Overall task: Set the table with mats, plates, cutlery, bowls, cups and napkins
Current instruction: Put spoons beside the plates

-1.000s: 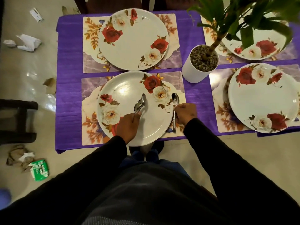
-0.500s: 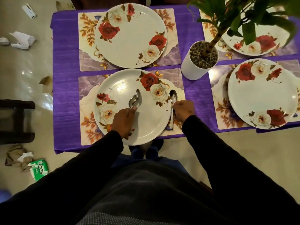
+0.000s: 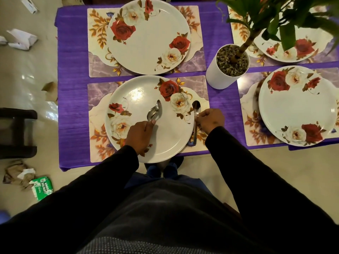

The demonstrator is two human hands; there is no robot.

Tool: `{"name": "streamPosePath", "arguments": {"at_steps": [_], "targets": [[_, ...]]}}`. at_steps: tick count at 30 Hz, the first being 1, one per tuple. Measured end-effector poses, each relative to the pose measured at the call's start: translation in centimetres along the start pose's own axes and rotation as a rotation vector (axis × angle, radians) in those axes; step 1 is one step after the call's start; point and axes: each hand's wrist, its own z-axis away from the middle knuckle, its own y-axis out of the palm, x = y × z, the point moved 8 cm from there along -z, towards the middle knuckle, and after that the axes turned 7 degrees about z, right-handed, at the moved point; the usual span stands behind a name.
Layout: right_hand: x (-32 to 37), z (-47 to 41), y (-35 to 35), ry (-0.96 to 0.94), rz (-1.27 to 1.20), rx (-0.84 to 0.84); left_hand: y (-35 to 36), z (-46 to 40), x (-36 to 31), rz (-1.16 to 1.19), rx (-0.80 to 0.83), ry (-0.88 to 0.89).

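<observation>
Spoons first: we've got a small bunch of spoons [image 3: 154, 112] gripped in our left hand [image 3: 140, 137], fingers curled round the handles, bowls sticking up over the middle of the near plate [image 3: 128, 99] at centre frame. Can't really tell how many are in the bunch, looks like two or three stacked. Our right hand [image 3: 211, 120] is pinching the neck of a single spoon [image 3: 196, 114] that lies just right of that plate's rim, bowl pointing to the top of the frame, handle running down onto the placemat [image 3: 95, 92] underneath.

That mat sits on a purple tablecloth [image 3: 73, 70]. Above it there's a second mat with a rose-pattern plate [image 3: 150, 39]. Right side of the frame has two more plates, one at middle right [image 3: 300, 110] and one at upper right [image 3: 297, 52] partly hidden by leaves. A white pot [image 3: 218, 76] with pebbles and a plant stands between the settings. Scraps of paper and a green packet [image 3: 43, 187] lie on the floor at left.
</observation>
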Motion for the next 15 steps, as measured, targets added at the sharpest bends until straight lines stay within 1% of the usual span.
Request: {"name": "streamPosePath", "arguments": {"at_steps": [5, 10, 15], "targets": [[0.42, 0.12, -0.25, -0.062, 0.057, -0.038, 0.23, -0.37, 0.18, -0.095, -0.011, 0.039], [0.29, 0.05, -0.21, -0.070, 0.047, -0.035, 0.57, -0.62, 0.25, -0.263, -0.016, 0.060], [0.44, 0.16, -0.50, -0.110, -0.015, -0.070, 0.63, -0.52, 0.54, -0.271, -0.030, 0.042]]}}
